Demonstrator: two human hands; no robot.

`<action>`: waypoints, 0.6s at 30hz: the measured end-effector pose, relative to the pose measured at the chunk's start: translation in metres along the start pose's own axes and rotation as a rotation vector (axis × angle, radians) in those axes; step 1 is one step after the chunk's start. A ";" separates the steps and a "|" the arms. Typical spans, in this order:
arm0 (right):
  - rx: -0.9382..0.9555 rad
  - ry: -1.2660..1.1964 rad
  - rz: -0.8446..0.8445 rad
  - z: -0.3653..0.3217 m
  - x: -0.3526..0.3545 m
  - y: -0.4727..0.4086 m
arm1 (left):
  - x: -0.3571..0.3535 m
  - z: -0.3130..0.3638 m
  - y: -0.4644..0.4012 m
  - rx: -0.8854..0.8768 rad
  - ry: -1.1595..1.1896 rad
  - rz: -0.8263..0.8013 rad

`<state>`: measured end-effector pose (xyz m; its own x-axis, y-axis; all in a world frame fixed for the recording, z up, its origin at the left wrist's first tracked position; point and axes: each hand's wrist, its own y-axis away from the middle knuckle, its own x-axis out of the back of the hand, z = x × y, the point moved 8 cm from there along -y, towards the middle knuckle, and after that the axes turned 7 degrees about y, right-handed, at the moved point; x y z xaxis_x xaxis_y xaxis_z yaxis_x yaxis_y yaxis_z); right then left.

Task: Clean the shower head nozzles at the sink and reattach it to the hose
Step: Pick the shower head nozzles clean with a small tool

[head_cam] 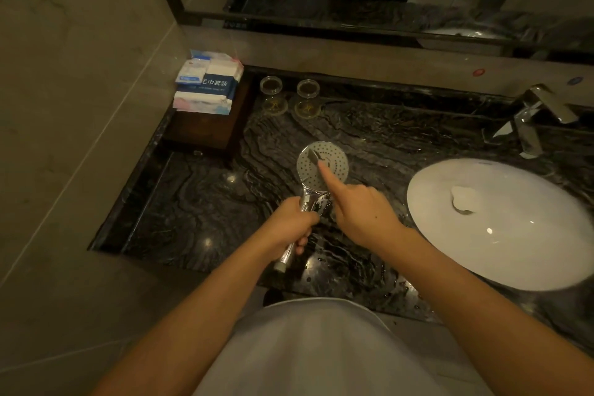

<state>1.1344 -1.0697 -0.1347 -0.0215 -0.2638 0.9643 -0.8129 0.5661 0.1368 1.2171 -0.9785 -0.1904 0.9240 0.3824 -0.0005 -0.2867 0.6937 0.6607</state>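
A chrome shower head (334, 157) with a round white nozzle face is held face up above the dark marble counter. My left hand (289, 223) is wrapped around its handle, whose threaded end sticks out below my fist. My right hand (360, 209) has its index finger stretched out, the fingertip pressing on the nozzle face near its middle; the other fingers are curled. No hose is in view.
A white oval sink basin (501, 251) lies to the right, with a chrome faucet (533, 119) behind it. Two upturned glasses (289, 96) stand at the back. A wooden tray holding packaged towels (209, 83) sits at the back left by the wall. A mirror runs above.
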 end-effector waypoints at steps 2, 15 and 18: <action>-0.022 -0.110 0.031 0.000 0.003 0.002 | 0.000 0.002 0.000 -0.007 0.004 -0.009; -0.020 -0.320 0.087 -0.005 -0.001 0.016 | -0.001 0.003 -0.001 -0.021 0.017 -0.008; -0.017 -0.294 0.044 -0.011 -0.013 0.028 | -0.001 -0.001 -0.001 -0.003 0.027 -0.017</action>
<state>1.1184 -1.0416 -0.1408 -0.2258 -0.4523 0.8628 -0.7978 0.5941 0.1027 1.2159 -0.9786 -0.1917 0.9216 0.3868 -0.0319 -0.2719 0.7023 0.6579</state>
